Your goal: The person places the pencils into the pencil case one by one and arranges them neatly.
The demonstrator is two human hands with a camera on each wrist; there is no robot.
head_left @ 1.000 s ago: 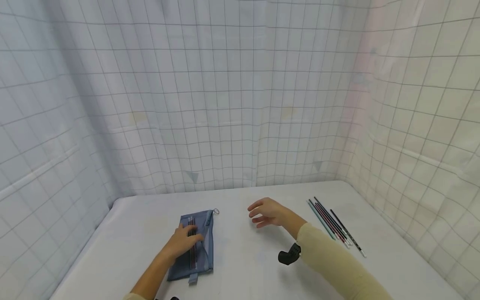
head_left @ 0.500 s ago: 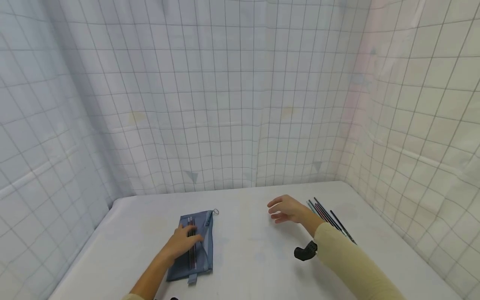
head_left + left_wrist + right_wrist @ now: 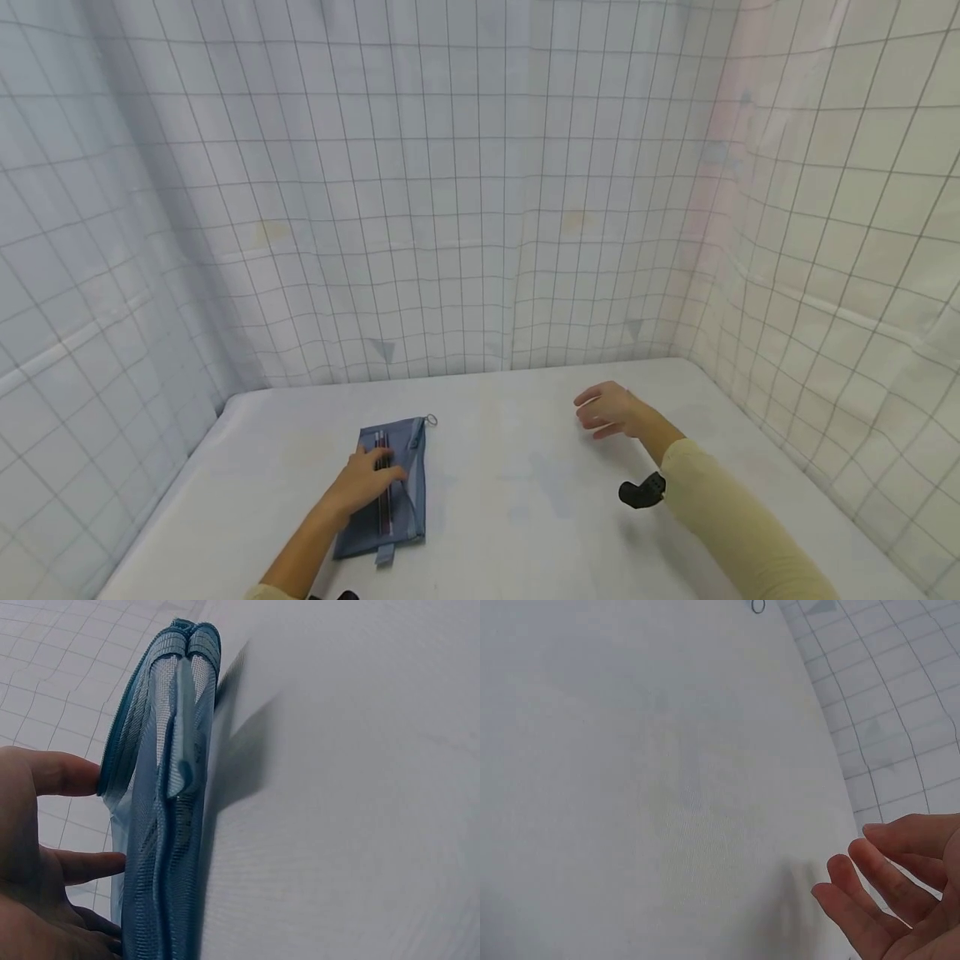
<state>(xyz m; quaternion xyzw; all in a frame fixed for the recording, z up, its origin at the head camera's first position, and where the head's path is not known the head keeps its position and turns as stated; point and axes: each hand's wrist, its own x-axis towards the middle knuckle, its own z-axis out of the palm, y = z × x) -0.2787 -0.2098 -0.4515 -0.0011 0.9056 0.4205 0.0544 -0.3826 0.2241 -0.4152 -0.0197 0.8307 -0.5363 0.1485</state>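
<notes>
A blue zippered pencil pouch (image 3: pixel 416 500) lies flat at the left of the white table, its mesh side facing up. Several pencils (image 3: pixel 385 508) show lengthwise on it. My left hand (image 3: pixel 365 481) rests on the pouch, thumb and fingertips spread apart. In the left wrist view, one fingertip meets the raised zipper edge (image 3: pixel 112 769) and another touches the pouch's face. My right hand (image 3: pixel 611 410) hovers above the table at the right, fingers loosely bent with nothing between them; the right wrist view shows the fingers (image 3: pixel 889 877) apart from one another.
White sheeting with a grid pattern (image 3: pixel 472 208) hangs around the back and sides of the table (image 3: pixel 510 533). A metal ring (image 3: pixel 431 420) sticks out from the pouch's far corner. A black wrist device (image 3: pixel 642 491) hangs below my right sleeve.
My right hand has moved steadily to the right, and its forearm now hides the loose pencils that lay on that side. The left hand and the pouch have stayed put.
</notes>
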